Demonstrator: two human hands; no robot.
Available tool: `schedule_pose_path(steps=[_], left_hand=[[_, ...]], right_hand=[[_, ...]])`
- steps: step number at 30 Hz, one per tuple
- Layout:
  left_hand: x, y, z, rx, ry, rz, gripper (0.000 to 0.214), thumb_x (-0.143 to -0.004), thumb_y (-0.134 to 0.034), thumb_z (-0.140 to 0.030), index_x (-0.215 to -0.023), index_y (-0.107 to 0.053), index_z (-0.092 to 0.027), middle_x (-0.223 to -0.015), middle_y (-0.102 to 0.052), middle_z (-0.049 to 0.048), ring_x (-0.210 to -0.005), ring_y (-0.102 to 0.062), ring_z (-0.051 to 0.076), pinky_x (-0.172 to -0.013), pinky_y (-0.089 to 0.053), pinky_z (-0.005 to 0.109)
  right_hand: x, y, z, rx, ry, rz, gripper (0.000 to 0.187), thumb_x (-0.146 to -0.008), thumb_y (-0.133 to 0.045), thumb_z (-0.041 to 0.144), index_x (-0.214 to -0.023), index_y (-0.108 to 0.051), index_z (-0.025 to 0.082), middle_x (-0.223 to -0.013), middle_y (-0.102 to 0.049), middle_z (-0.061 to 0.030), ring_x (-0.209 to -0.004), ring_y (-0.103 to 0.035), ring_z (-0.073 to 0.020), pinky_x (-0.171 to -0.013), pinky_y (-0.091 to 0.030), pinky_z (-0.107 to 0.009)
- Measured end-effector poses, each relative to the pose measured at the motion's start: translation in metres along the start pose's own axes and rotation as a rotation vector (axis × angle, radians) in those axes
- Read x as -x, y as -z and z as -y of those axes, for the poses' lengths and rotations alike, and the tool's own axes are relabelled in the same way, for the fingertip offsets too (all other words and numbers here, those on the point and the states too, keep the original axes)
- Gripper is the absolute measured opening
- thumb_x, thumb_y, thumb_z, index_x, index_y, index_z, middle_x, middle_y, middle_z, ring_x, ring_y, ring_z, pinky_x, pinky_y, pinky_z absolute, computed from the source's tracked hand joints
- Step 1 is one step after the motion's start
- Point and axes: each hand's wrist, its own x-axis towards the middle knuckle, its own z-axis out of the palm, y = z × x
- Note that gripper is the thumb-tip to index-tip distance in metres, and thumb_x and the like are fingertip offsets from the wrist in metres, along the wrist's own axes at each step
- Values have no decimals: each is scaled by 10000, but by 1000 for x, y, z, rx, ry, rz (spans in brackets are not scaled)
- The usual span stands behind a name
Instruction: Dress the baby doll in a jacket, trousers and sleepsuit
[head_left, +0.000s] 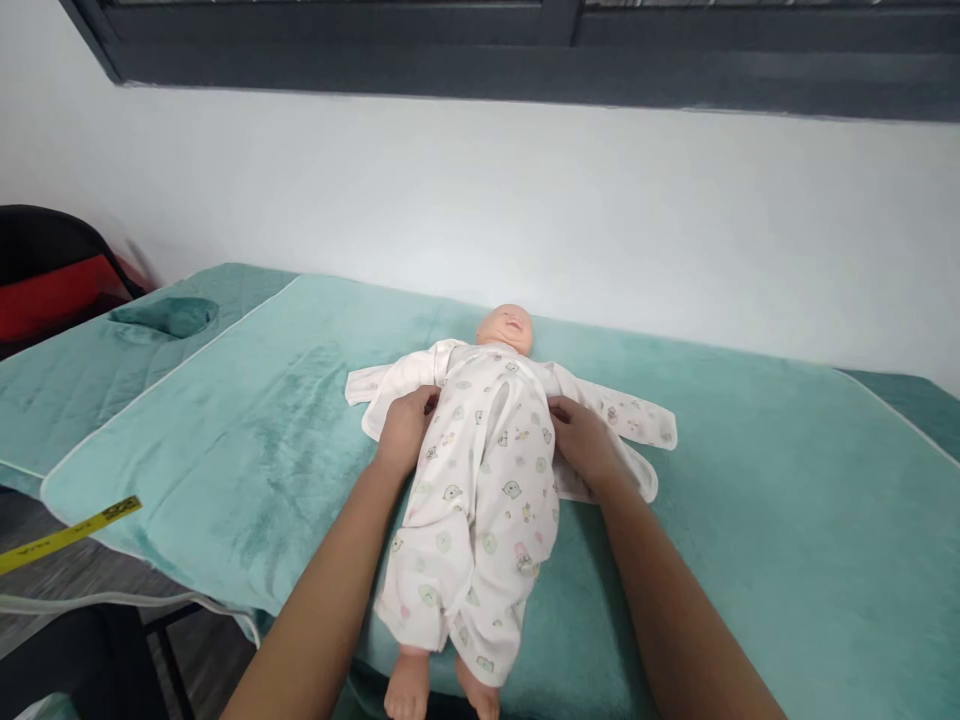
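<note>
A baby doll (505, 328) lies on its back, head toward the wall and bare feet toward me. White baby pants (480, 480) with small animal prints cover its legs and reach up over its chest. Under them a white baby shirt (641, 420) is spread, sleeves out to both sides and front flaps lying open. My left hand (407, 425) is closed at the pants' left edge, fingertips partly hidden. On the opposite edge my right hand (586, 440) is closed too, its fingers curled against the cloth.
A teal plush cover (787, 520) lies over the bed, with a face hole (169, 316) at the left. A white wall (465, 200) stands behind. At left are a black and red chair (60, 285), a yellow strip (71, 535) and a dark seat (82, 660).
</note>
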Motion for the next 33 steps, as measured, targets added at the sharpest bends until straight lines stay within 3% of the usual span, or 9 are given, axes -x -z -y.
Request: schedule_pose_path(steps=[3,8,16,21,26,33], left_hand=[[-2,-5,-9,146,106,-13,209,-701,-616,-186,-880,-723,-200,-853,-743,47,-857,-651,256,-831,-480,364],[3,-10,-24,538,300,93,357,-688,-717,-279,-1025,-684,-165,-896,-756,54,-817,-680,237,-770,-535,366],[15,-9,-35,893,446,253,432,-697,-796,-309,-1098,-694,-181,-954,-775,85,-927,-727,284,-862,-587,428],[15,-13,-28,945,476,254,477,-676,-812,-239,-1132,-694,-163,-930,-782,97,-903,-740,292,-847,-609,429],[13,-14,-30,990,519,243,413,-662,-801,-187,-1060,-705,-141,-855,-776,95,-868,-743,281,-816,-613,400],[11,-14,-46,839,505,15,296,-616,-796,-225,-880,-688,-147,-829,-753,58,-914,-707,266,-853,-559,364]], right_hand=[[-3,4,-4,-220,-5,114,240,-771,-617,305,-975,-733,259,-968,-768,-15,-905,-683,-244,-828,-505,-378],[-2,12,-8,-560,-78,238,259,-727,-717,310,-973,-729,228,-949,-763,-18,-879,-679,-220,-784,-518,-336],[-4,10,-6,-623,-140,232,232,-685,-775,313,-884,-740,198,-856,-757,-32,-874,-677,-235,-749,-511,-345],[-5,5,-6,-775,-214,226,304,-610,-825,287,-886,-719,216,-821,-748,-18,-824,-681,-230,-686,-508,-329],[-1,-1,2,-762,-206,139,258,-641,-791,329,-847,-683,219,-737,-712,7,-761,-661,-210,-662,-495,-322],[3,-7,15,-561,-203,-33,232,-666,-725,394,-752,-590,225,-658,-657,12,-729,-613,-210,-614,-445,-306]])
